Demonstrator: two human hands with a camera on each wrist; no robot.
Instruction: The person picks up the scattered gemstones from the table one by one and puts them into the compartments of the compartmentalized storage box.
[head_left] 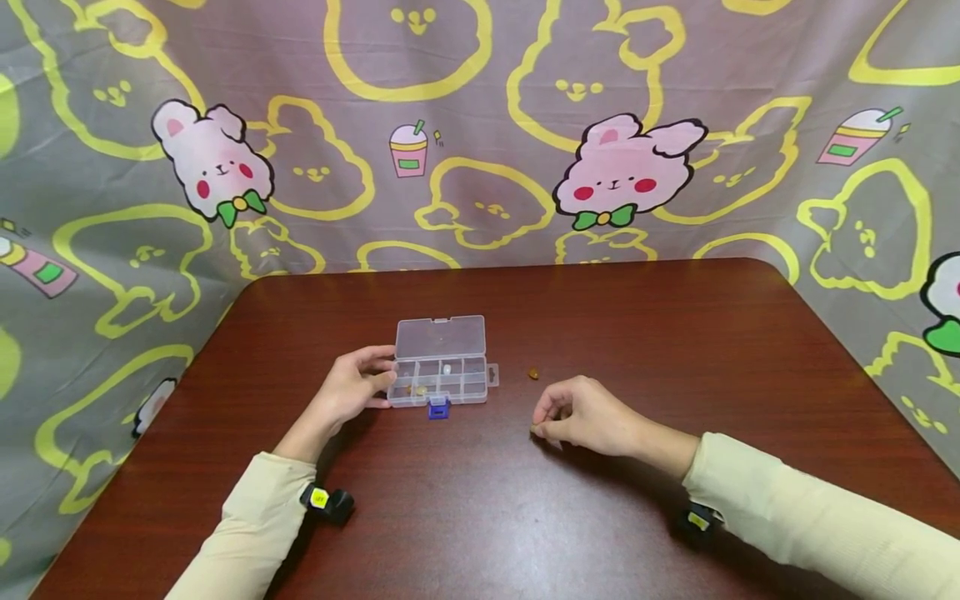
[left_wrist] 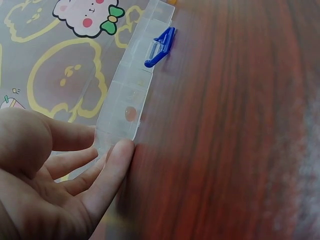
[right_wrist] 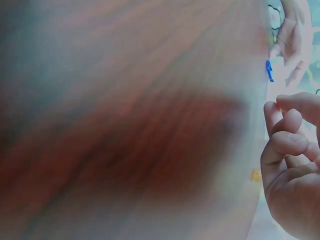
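Note:
A clear plastic compartment box (head_left: 474, 400) lies on the table with its lid (head_left: 441, 337) raised at the back and a blue latch (head_left: 438, 410) at its front. My left hand (head_left: 354, 385) holds its left end, thumb and fingers about the corner. Inside are a whitish bead (head_left: 447, 369), a yellowish bead (head_left: 422, 390) and an orange-brown one (left_wrist: 130, 114). Right of the box, my right hand (head_left: 588, 419) pinches a small brownish bead-like piece (head_left: 534, 430) at the table surface. In the right wrist view the fingers hide this piece.
A small amber piece (head_left: 533, 374) lies on the brown table (head_left: 637, 333) between the box and my right hand. Behind the table and along its sides hangs a patterned cloth (head_left: 487, 75). Black cameras sit on both wrists.

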